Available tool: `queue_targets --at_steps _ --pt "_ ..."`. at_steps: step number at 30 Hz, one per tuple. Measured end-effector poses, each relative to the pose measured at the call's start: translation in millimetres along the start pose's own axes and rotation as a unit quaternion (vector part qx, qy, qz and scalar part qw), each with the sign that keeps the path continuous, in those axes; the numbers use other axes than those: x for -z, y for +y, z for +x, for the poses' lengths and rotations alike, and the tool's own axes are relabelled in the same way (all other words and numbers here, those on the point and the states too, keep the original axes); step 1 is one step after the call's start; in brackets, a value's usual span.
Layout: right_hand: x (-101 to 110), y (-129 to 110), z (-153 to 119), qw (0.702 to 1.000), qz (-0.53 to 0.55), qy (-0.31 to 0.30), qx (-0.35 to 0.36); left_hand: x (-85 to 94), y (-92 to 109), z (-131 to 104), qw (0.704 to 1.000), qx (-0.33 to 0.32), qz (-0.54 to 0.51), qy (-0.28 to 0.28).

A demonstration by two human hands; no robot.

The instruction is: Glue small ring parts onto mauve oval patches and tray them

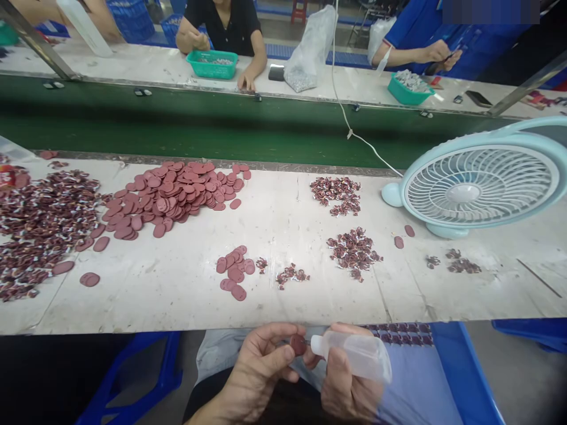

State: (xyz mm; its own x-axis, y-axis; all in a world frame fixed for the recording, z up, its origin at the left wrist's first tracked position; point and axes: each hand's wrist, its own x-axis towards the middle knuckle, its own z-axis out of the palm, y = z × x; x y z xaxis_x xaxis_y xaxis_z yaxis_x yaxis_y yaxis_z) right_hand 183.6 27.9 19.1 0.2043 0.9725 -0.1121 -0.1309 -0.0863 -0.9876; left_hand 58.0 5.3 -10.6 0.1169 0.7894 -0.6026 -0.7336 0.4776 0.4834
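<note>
Near the bottom centre, my left hand (266, 366) pinches a reddish-brown oval disc (298, 345) between thumb and fingers. My right hand (348, 381) is wrapped round a translucent white squeeze bottle (361, 354), whose nozzle points left at the disc. Whether the tip touches the disc is too small to tell. On the table just beyond lie a small group of similar discs (235, 273) and a few small brown pieces (291, 275). A large pile of discs (170, 195) sits farther back on the left.
Small brown parts are heaped at the far left (44, 218) and right of centre (353, 251). A light blue fan (478, 183) stands at the right. Beside my right hand is a blue tray (472, 372) with rows of parts. Across the green belt (190, 130), people work with green baskets (212, 69).
</note>
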Motion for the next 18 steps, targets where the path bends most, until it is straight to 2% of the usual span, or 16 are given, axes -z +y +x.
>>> queue_targets --at_steps 4,9,14,18 --pt "-1.7 0.2 -1.0 1.0 0.001 0.026 0.013 -2.0 1.6 -0.5 1.0 0.003 -0.005 -0.004" --pt "-1.3 -0.2 -3.6 0.999 -0.014 0.031 -0.015 -3.2 2.2 0.8 1.0 0.003 -0.009 -0.014" --pt "-0.5 -0.6 -2.9 0.999 0.043 0.018 -0.008 -1.3 1.9 -1.5 0.999 -0.004 -0.024 -0.038" --pt "2.9 -2.5 -3.4 0.998 0.054 -0.013 0.001 0.6 0.4 -2.6 0.999 -0.007 -0.022 -0.024"
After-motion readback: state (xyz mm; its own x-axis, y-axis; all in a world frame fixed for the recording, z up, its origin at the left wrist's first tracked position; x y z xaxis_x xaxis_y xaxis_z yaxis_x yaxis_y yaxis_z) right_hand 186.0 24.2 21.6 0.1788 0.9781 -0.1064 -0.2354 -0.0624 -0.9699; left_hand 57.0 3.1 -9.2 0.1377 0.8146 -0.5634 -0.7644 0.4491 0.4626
